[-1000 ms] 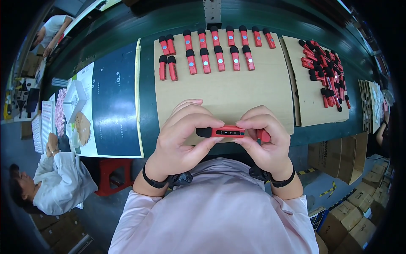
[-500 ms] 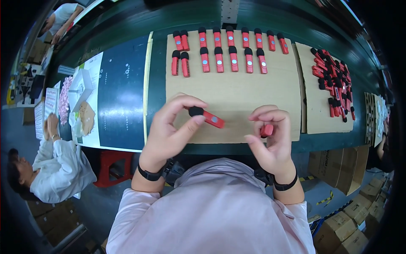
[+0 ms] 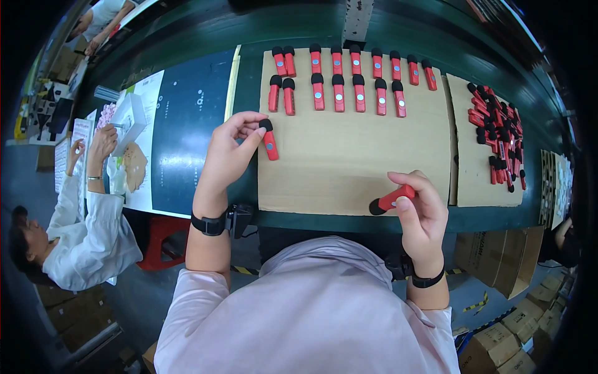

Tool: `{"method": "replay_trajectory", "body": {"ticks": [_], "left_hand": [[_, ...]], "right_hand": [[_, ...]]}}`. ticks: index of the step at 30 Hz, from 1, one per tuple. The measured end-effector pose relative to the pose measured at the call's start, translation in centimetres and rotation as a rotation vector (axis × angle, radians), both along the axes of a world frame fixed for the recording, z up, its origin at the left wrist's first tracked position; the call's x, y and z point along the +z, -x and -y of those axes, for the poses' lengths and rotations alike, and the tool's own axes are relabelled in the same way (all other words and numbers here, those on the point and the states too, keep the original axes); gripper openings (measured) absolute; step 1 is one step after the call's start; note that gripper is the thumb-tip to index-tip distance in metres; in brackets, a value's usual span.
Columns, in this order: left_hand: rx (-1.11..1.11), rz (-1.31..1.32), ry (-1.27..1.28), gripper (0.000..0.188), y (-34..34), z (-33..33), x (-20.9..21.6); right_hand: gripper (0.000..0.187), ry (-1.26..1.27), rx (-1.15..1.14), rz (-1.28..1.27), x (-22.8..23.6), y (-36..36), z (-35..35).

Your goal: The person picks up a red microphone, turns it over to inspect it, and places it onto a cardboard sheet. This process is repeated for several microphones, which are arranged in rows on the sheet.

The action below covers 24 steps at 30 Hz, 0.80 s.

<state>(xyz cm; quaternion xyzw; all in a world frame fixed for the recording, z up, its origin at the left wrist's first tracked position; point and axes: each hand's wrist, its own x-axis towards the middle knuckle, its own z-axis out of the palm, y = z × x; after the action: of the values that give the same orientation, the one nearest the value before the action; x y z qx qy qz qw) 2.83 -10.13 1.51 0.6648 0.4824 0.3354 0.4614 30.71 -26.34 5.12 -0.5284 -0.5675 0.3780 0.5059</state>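
My left hand pinches a small red microphone by its black foam top, at the left edge of the cardboard sheet. The body of that microphone points toward me, and a pale round spot shows on it. Near the sheet's front right, my right hand grips a second red microphone between thumb and fingers, its black foam end tilted down to the left. Two rows of similar microphones lie along the far part of the sheet, foam tops away from me; several have a round spot.
On a second cardboard piece at the right lies a heap of red microphones. A dark blue board covers the table at left. Beyond it, a co-worker reaches toward a white box. Cartons stand at lower right.
My left hand has carried its microphone left and away from me, turning it upright. My right hand has moved slightly right and nearer, and its microphone's foam end now shows. The view has shifted slightly.
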Motion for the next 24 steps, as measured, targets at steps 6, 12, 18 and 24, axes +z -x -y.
{"method": "replay_trajectory", "body": {"ticks": [6,12,18,24], "left_hand": [[0.025,-0.048,-0.075,0.020,-0.6,-0.7,-0.9],[0.123,-0.088,-0.244,0.020,-0.8,0.4,-0.6],[-0.236,0.081,-0.333,0.031,-2.9,5.5,4.3],[-0.411,0.120,-0.267,0.033,-4.2,7.0,5.8]], "right_hand": [[0.024,0.004,-0.042,-0.140,-0.4,0.3,0.2],[0.023,-0.020,0.020,-0.116,-0.6,0.8,-0.3],[0.027,-0.155,0.135,-0.038,-0.5,1.8,-1.2],[0.031,-0.224,0.222,-0.005,-0.1,2.6,-1.7]]}}
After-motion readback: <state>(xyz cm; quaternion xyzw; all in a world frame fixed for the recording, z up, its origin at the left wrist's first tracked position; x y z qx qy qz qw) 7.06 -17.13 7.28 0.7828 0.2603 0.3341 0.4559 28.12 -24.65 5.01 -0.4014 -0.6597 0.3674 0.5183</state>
